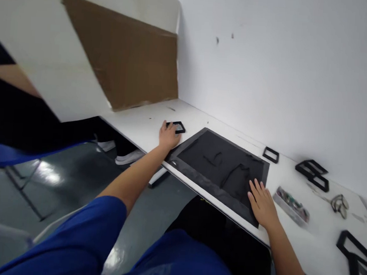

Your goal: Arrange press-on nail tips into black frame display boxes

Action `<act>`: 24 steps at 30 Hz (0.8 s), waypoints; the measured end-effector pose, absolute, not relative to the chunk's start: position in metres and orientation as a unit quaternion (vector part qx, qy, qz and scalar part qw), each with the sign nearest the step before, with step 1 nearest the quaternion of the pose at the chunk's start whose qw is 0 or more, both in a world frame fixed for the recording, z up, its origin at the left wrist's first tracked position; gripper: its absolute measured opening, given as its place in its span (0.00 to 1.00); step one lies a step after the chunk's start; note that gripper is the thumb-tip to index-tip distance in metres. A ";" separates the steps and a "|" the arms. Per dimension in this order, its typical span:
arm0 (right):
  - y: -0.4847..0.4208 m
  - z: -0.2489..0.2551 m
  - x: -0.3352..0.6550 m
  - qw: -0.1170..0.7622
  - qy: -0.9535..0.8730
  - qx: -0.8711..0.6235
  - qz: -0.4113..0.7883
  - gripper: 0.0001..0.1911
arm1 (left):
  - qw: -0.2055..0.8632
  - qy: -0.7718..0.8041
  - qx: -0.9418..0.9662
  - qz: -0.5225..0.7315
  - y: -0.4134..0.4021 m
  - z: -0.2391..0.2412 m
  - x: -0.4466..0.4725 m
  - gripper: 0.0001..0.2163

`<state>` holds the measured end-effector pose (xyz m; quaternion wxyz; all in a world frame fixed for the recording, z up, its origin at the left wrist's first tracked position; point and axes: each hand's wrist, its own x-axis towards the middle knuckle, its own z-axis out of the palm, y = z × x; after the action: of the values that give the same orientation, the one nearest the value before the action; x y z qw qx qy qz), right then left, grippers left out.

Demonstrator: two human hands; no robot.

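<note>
My left hand [168, 135] reaches far left across the white table [140, 122] and its fingers rest on a small black rectangular frame [178, 126]; whether they grip it is unclear. My right hand [261, 201] lies flat, fingers spread, on the near right corner of a large black foam tray [201, 155] with shaped cut-outs. The tray sits at the table's front edge between both hands.
More black frames lie along the wall: a small frame [270, 154], a stacked pair of frames [313, 174] and larger frames [355, 258] at right. A clear packet [292, 205] and scissors [339, 203] lie right of the tray. Brown cardboard [126, 58] leans at the back. Another person sits at left [15, 113].
</note>
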<state>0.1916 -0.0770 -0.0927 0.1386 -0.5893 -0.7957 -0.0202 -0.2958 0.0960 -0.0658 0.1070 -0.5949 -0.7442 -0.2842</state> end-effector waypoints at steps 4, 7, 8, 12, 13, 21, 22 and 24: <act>-0.080 -0.084 0.185 0.141 -0.793 -0.593 0.001 0.32 | 0.088 -0.723 -0.624 -0.284 0.094 -0.062 -0.293 0.21; -0.081 -0.080 0.183 0.151 -0.787 -0.598 0.019 0.29 | 0.069 -0.708 -0.638 -0.294 0.091 -0.058 -0.290 0.22; -0.081 -0.079 0.183 0.154 -0.786 -0.598 0.024 0.29 | 0.063 -0.703 -0.641 -0.301 0.090 -0.056 -0.289 0.23; -0.081 -0.076 0.181 0.164 -0.783 -0.599 0.042 0.30 | 0.043 -0.682 -0.643 -0.346 0.084 -0.046 -0.277 0.23; -0.081 -0.075 0.181 0.167 -0.783 -0.598 0.046 0.29 | 0.041 -0.674 -0.643 -0.360 0.083 -0.042 -0.270 0.22; -0.086 -0.061 0.182 0.229 -0.784 -0.573 0.061 0.33 | -0.005 -0.423 -0.814 -0.398 0.038 -0.001 -0.104 0.20; -0.085 -0.061 0.182 0.238 -0.786 -0.567 0.060 0.32 | -0.020 -0.358 -0.856 -0.372 0.023 0.003 -0.071 0.19; -0.084 -0.063 0.184 0.253 -0.792 -0.553 0.055 0.29 | -0.046 -0.192 -0.933 -0.302 -0.009 0.005 -0.009 0.16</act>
<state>0.1838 -0.0841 -0.0632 0.2535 -0.5534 -0.7915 0.0550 -0.0094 -0.0091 0.0049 -0.0456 -0.9329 -0.1917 -0.3015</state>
